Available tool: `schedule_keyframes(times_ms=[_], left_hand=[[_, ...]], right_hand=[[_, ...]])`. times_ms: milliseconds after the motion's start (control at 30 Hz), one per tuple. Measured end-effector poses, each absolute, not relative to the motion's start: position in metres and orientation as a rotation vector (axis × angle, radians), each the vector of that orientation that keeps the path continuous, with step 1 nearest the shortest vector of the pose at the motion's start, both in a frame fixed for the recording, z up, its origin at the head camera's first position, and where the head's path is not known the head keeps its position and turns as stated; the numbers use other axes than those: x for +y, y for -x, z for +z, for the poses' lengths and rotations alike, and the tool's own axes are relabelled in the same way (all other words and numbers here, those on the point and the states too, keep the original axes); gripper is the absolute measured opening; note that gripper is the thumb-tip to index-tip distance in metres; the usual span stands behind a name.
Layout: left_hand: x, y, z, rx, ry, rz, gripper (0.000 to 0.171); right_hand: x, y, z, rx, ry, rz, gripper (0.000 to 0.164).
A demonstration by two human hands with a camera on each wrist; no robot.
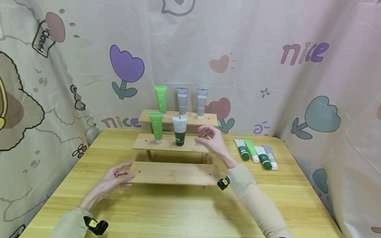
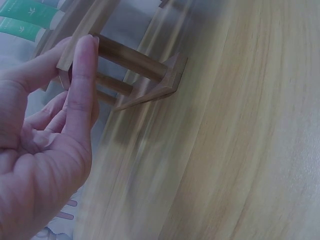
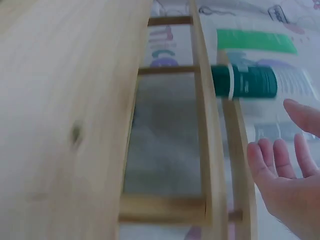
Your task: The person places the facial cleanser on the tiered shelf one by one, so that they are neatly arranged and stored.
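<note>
A three-tier wooden display stand [image 1: 175,173] stands on the table. My left hand [image 1: 114,180] grips the left end of its lowest shelf; the left wrist view shows the board's end [image 2: 67,65] between my fingers. Over the right end of the middle shelf is my right hand [image 1: 212,140], holding nothing, its fingers loosely bent. Just left of it a white and dark green tube [image 1: 180,130] stands on its cap, also visible in the right wrist view. A light green tube [image 1: 156,127] stands farther left. Along the top shelf are another light green tube [image 1: 161,100] and two grey tubes [image 1: 182,100].
Several tubes [image 1: 252,152] in green, grey and white-green lie side by side on the wooden table [image 1: 166,211], right of the stand. A patterned curtain [image 1: 250,29] hangs behind and along both sides.
</note>
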State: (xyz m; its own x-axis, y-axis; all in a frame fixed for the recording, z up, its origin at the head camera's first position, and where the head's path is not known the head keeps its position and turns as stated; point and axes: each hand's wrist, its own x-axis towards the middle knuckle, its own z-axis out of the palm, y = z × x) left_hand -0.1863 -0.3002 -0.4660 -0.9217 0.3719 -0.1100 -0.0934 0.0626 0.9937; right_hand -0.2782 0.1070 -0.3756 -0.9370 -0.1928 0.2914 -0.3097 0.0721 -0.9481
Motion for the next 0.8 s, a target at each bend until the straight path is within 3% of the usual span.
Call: schedule_keyframes(times_ms=[233,800], left_hand=[[-0.3,0.187,-0.466,2.005,-0.285,1.923,0.076],[-0.299,0.189,-0.466,2.039,-0.256,1.897,0.078]], right_hand=[[0.154,0.27,-0.389,-2.123,-0.457,2.006,0.039],[0.264,0.264,-0.46,-2.204,0.105,1.722,0.039]])
